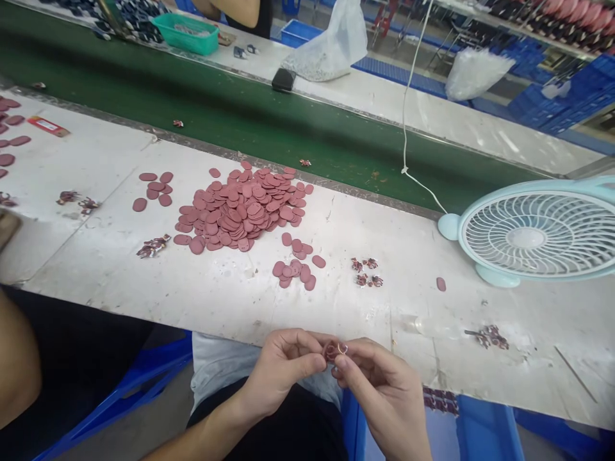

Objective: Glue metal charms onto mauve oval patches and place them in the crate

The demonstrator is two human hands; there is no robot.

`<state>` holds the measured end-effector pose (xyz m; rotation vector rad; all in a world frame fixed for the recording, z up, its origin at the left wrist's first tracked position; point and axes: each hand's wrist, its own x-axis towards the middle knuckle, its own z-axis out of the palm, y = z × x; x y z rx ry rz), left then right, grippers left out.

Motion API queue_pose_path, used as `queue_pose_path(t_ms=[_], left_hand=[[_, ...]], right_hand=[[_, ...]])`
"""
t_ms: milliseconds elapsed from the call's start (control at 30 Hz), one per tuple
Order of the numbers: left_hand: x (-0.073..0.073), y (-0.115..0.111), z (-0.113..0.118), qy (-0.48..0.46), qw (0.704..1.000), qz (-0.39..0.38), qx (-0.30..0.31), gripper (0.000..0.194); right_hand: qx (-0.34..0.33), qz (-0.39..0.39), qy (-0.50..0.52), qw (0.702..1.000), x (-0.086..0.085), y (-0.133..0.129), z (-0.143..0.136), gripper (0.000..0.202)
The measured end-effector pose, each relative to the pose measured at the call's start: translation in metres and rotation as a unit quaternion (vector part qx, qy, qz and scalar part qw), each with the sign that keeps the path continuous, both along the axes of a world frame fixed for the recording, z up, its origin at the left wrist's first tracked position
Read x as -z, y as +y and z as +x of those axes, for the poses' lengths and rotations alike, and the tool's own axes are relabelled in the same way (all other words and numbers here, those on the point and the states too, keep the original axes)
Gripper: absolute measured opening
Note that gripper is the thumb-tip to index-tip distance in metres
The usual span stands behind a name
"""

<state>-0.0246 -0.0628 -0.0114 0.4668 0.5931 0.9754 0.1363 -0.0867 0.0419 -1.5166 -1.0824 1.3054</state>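
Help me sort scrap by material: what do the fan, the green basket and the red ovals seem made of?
Fan: hard plastic, slightly glossy, judging by its moulded ring.
Green basket: smooth plastic, likely, from its thin, evenly coloured walls.
Red ovals: matt, perhaps rubber or leather; their dull, even faces leave it open.

White table [221, 301] bearing piled reddish ovals [245, 208], small figures [368, 272], light-blue fan [528, 237].

The fingers of both hands [336, 368] partly covered the small brown piece [331, 350], too small to make out. The fan [533, 234] was cut off by the right edge, and a co-worker's arm [16, 358] by the left.
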Motion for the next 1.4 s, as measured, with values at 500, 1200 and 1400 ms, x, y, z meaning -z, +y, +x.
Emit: queue_pose_path(t_ms=[500, 1200, 1400], left_hand=[[-0.005, -0.003, 0.009, 0.056, 0.998, -0.012, -0.027, 0.005], [0.001, 0.123, -0.095, 0.645, 0.533, 0.537, 0.106, 0.025], [0.003, 0.121, -0.096, 0.663, 0.542, 0.514, 0.057, 0.016]], right_hand=[[0.016, 0.037, 0.069, 0.997, 0.015, -0.003, 0.002, 0.006], [0.406, -0.049, 0.06, 0.91, 0.077, -0.128, 0.167, 0.033], [0.413, -0.077, -0.119, 0.9, 0.121, -0.178, 0.207, 0.041]])
